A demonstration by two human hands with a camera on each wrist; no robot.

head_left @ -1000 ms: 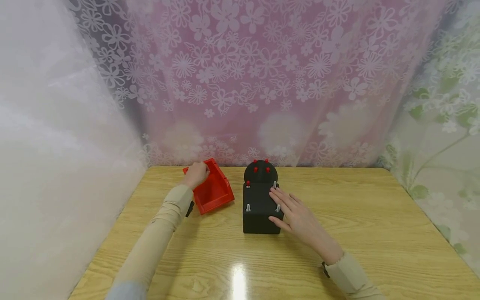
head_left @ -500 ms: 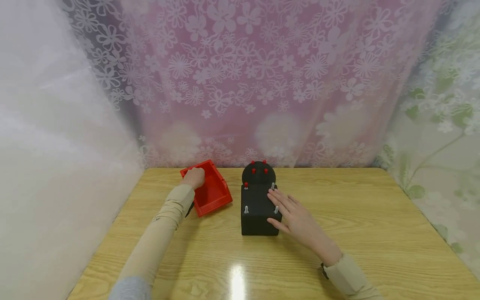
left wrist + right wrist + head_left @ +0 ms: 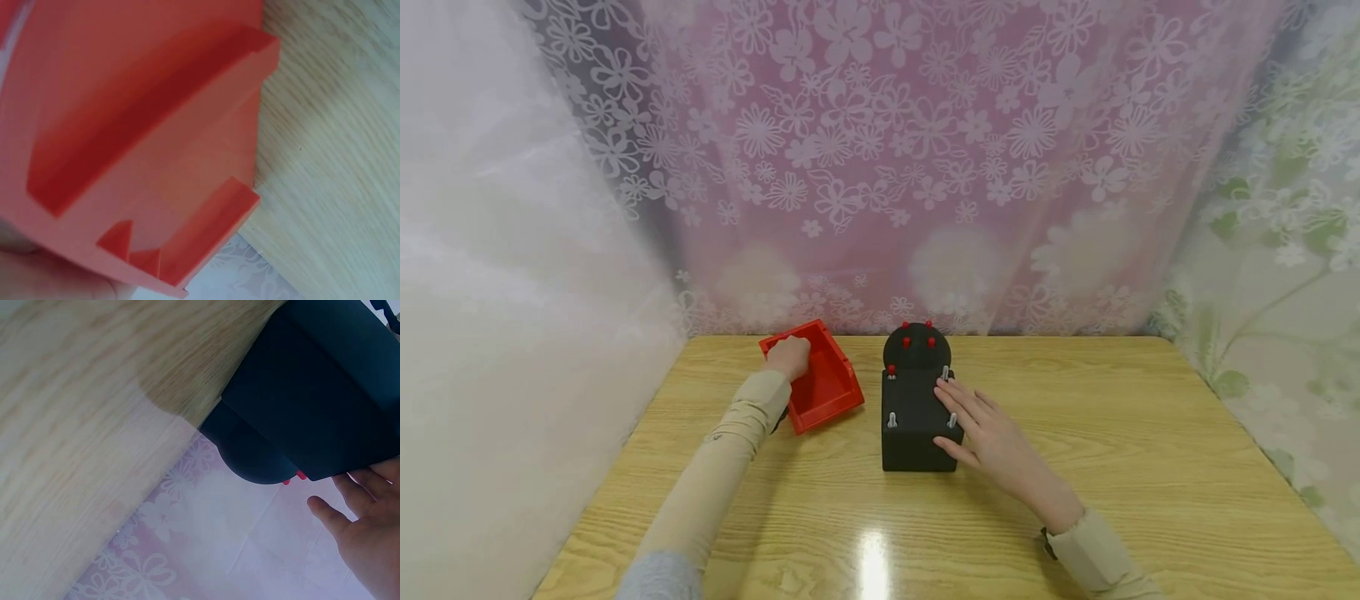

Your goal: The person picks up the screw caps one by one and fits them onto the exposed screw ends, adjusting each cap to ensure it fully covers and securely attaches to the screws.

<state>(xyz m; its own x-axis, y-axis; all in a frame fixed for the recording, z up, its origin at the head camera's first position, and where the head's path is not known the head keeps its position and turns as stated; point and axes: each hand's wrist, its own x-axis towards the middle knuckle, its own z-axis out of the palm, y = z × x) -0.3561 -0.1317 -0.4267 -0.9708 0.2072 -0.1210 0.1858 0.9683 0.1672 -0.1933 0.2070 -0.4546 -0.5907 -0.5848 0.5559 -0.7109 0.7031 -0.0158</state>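
Over the left wall of a red plastic bin (image 3: pixel 826 392), my left hand (image 3: pixel 787 358) reaches inside with its back uppermost. Its fingertips are hidden, so I cannot tell what they hold. The left wrist view shows the bin's ribbed outer side (image 3: pixel 187 137) with part of the hand (image 3: pixel 56 278) behind its edge. My right hand (image 3: pixel 992 433) lies with extended fingers along the right side of a black box (image 3: pixel 917 400). Metal toggle levers (image 3: pixel 892 420) stand on that box, and a red cap (image 3: pixel 891 370) sits at its far left corner.
A round black part (image 3: pixel 917 354) with several red caps (image 3: pixel 931 342) adjoins the box's far end. Both things stand on a wood-grain table (image 3: pixel 1097 417). A pink flowered curtain (image 3: pixel 865 192) hangs behind the table's far edge.
The head view has shifted slightly. My left hand has drawn back a little within the bin. The right hand keeps its place on the box.
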